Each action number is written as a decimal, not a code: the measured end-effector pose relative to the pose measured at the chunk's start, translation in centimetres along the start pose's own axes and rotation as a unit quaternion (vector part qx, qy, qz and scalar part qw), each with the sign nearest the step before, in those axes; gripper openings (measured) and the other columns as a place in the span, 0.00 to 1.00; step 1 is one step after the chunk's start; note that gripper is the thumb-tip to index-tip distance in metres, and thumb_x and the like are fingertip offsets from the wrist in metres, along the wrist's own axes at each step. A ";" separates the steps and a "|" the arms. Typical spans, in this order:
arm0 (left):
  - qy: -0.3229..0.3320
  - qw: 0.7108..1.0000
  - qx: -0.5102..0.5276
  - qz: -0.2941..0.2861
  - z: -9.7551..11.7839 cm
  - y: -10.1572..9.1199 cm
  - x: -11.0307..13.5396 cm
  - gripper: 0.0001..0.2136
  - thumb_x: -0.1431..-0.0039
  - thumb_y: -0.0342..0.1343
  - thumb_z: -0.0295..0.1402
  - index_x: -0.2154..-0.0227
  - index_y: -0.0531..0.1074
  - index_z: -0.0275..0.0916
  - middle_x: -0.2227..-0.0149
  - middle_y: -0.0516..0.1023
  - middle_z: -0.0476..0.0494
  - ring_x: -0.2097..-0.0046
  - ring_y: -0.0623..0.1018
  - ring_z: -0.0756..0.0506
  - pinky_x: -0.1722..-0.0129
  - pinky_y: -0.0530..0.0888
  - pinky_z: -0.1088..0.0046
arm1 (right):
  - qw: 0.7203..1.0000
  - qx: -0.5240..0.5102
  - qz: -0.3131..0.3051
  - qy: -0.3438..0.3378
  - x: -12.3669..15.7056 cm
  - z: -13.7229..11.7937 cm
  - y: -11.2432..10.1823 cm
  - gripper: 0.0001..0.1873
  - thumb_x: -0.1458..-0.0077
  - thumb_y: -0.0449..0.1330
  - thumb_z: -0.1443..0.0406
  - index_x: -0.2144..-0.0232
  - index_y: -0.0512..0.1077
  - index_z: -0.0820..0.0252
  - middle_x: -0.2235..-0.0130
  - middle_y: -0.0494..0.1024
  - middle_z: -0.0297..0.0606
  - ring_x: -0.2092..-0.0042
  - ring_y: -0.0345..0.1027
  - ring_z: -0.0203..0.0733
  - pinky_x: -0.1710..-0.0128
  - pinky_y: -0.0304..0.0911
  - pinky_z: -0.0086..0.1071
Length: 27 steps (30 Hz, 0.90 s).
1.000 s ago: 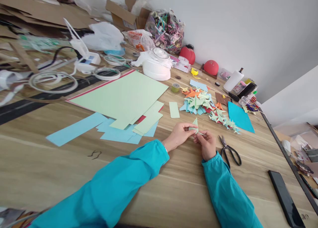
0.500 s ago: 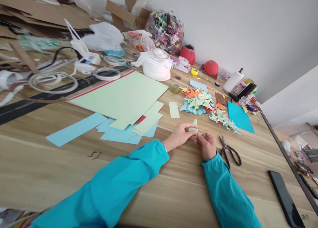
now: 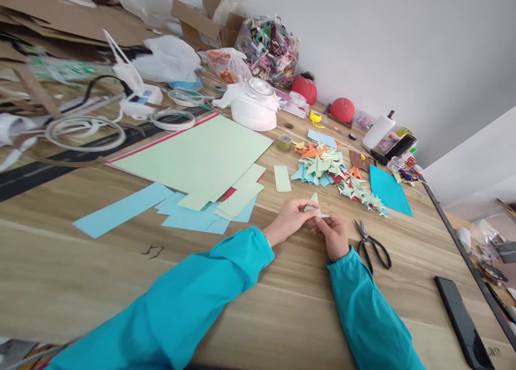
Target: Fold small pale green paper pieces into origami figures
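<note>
Right hand [image 3: 334, 237] has edged left, pinching folded paper [image 3: 314, 201] with left hand [image 3: 288, 219], clear of scissors [image 3: 365, 237].

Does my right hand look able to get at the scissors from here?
Probably yes: the scissors lie just right of your right hand, blades uncovered, with only tabletop visible between. It might first need to let go of the folded green paper, which your left hand also grips.
</note>
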<state>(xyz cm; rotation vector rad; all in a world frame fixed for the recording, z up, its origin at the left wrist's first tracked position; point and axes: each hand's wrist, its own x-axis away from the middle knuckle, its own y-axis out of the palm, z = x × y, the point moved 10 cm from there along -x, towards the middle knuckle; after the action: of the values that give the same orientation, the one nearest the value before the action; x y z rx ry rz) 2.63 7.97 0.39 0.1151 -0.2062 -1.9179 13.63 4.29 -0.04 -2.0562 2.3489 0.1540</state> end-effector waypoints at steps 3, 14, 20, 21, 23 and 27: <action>0.019 0.999 -0.050 0.010 0.4 -0.2 0.0 0.12 0.56 0.60 0.35 0.69 0.76 0.33 0.75 0.76 0.47 0.75 0.71 0.51 0.74 0.68 0.76 | 1.000 0.004 -0.002 0.008 0.0 0.0 0.1 0.12 0.57 0.66 0.59 0.75 0.73 0.62 0.78 0.77 0.34 0.79 0.67 0.34 0.78 0.64 0.29; 0.051 0.994 -0.095 0.000 1.1 -0.1 0.2 0.13 0.53 0.54 0.31 0.64 0.76 0.32 0.67 0.78 0.42 0.71 0.71 0.50 0.72 0.67 0.76 | 1.000 0.008 0.022 0.019 0.0 0.5 -0.5 0.14 0.57 0.66 0.58 0.79 0.70 0.64 0.80 0.76 0.35 0.82 0.66 0.33 0.81 0.63 0.27; 0.031 0.992 -0.119 -0.006 1.0 0.0 0.2 0.16 0.56 0.55 0.29 0.61 0.75 0.33 0.79 0.70 0.51 0.79 0.63 0.54 0.81 0.60 0.78 | 1.000 -0.007 0.015 0.018 -0.1 0.7 -0.5 0.14 0.55 0.64 0.57 0.78 0.70 0.63 0.79 0.76 0.34 0.81 0.66 0.32 0.81 0.63 0.27; 0.032 0.993 -0.118 -0.005 1.0 0.0 0.3 0.16 0.56 0.55 0.29 0.61 0.75 0.32 0.79 0.69 0.51 0.79 0.63 0.54 0.81 0.60 0.78 | 1.000 -0.005 0.011 0.017 -0.1 0.7 -0.4 0.14 0.54 0.64 0.57 0.78 0.70 0.63 0.79 0.76 0.34 0.81 0.66 0.32 0.80 0.63 0.27; 0.033 0.993 -0.113 -0.005 1.1 0.0 0.2 0.16 0.56 0.56 0.30 0.62 0.75 0.32 0.79 0.70 0.51 0.79 0.63 0.54 0.81 0.60 0.78 | 1.000 0.002 0.006 0.017 0.0 0.6 -0.2 0.14 0.54 0.64 0.57 0.78 0.70 0.63 0.79 0.76 0.35 0.81 0.67 0.33 0.80 0.63 0.28; 0.021 0.994 -0.110 -0.006 1.0 0.0 0.2 0.14 0.54 0.56 0.31 0.63 0.76 0.32 0.81 0.69 0.51 0.80 0.62 0.54 0.81 0.60 0.78 | 1.000 0.022 -0.004 0.011 0.1 0.2 0.1 0.15 0.54 0.64 0.55 0.78 0.69 0.63 0.79 0.75 0.35 0.81 0.66 0.33 0.80 0.63 0.28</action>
<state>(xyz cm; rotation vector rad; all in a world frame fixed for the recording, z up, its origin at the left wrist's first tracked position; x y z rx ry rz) 2.36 7.87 1.35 0.0083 0.0338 -1.9347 13.54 4.19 -0.27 -2.0570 2.3349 0.0773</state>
